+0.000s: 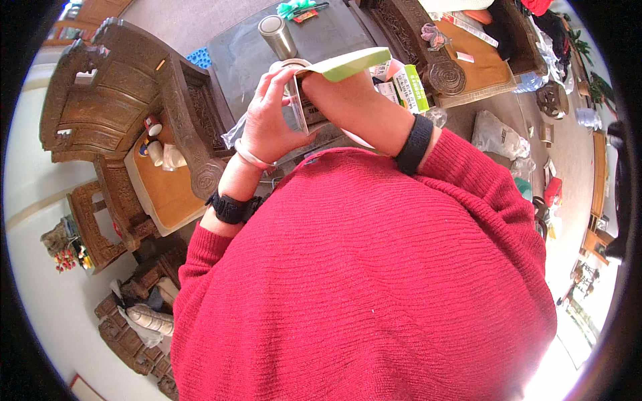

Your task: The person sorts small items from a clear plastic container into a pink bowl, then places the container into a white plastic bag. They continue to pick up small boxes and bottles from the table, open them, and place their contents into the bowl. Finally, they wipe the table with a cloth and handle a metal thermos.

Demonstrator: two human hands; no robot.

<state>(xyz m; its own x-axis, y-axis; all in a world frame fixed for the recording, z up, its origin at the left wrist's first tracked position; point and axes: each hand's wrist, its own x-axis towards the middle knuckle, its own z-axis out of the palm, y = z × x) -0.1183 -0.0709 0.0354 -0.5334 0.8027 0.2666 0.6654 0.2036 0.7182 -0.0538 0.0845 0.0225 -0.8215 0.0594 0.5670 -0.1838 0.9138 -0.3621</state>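
My left hand grips the side of an open cardboard box, thumb low and fingers over its upper edge. The box has a pale green flap raised above my right wrist. My right hand reaches inside the box, and its fingers are hidden there. Just beyond on the grey table stands a steel vacuum flask. To the right of my right wrist, a green and white carton with writing sits beside small white boxes.
Carved wooden armchairs stand on the left and right of the table. Turquoise gloves or cloth lie at the table's far end. A blue textured mat shows at its left edge. Clear plastic bags lie on the floor to the right.
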